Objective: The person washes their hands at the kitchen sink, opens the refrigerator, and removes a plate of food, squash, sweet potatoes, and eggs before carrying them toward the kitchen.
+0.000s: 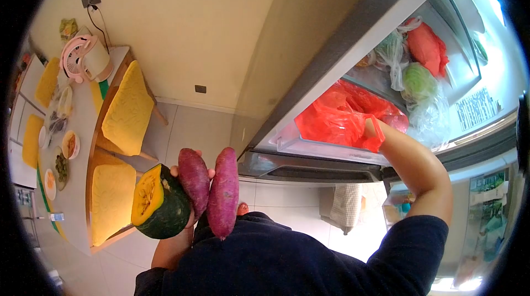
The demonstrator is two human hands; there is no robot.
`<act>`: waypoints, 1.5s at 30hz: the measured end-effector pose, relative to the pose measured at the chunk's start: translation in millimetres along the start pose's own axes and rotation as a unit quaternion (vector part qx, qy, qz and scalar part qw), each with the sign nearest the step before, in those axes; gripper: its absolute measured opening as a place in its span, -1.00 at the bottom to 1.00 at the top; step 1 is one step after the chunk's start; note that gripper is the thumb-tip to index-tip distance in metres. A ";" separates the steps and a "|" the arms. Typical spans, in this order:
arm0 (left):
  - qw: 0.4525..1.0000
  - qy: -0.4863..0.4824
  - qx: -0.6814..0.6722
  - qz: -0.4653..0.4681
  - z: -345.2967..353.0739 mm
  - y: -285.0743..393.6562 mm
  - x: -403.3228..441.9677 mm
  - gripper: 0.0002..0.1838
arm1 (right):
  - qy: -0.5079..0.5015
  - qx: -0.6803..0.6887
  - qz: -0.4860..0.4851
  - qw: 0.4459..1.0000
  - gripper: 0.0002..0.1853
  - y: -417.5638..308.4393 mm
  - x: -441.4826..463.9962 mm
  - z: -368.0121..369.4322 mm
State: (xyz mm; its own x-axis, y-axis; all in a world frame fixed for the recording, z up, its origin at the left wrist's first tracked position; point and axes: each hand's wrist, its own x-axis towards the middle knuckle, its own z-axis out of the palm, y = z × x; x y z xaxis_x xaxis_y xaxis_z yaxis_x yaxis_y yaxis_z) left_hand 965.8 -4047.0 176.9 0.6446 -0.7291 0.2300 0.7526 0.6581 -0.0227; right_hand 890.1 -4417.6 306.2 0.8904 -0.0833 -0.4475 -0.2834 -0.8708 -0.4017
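My left hand point(191, 222) is wrapped round a cut piece of pumpkin point(168, 208), with dark green rind and an orange cut face, and two purple sweet potatoes point(194, 180). The sweet potatoes lie side by side, right of the pumpkin. On the other side, my right arm reaches into the pulled-out clear drawer point(326, 148) of the fridge. There my right hand point(372, 128) is at a crumpled red plastic bag point(339, 116), which hides its fingers. Whether it grips anything cannot be seen.
Above the drawer, a fridge shelf holds a bagged cabbage point(418, 82) and a red bag point(428, 48). The open fridge door point(480, 230) is at lower right. At left stand a dining table point(83, 185) with dishes, yellow-covered chairs point(128, 111) and a pink fan point(77, 59).
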 end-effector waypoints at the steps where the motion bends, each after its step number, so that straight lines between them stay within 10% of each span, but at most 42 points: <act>1: 1.000 -0.001 -0.004 -0.003 0.8 0.0 0.4 -0.72 | -0.001 0.001 -0.001 1.000 -0.70 -0.4 -0.4 -1.0; 45: 0.999 -0.031 0.017 0.000 -1.2 1.7 -0.5 -0.65 | -0.010 -0.034 -0.071 0.997 -0.67 -17.8 20.4 10.7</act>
State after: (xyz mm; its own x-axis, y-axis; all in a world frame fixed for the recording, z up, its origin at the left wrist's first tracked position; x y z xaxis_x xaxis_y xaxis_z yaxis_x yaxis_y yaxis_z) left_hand 966.9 -4045.7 175.5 0.6338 -0.7172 0.2897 0.7471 0.6646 0.0109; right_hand 909.5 -4398.5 295.7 0.9123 0.0524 -0.4062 -0.1298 -0.9037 -0.4080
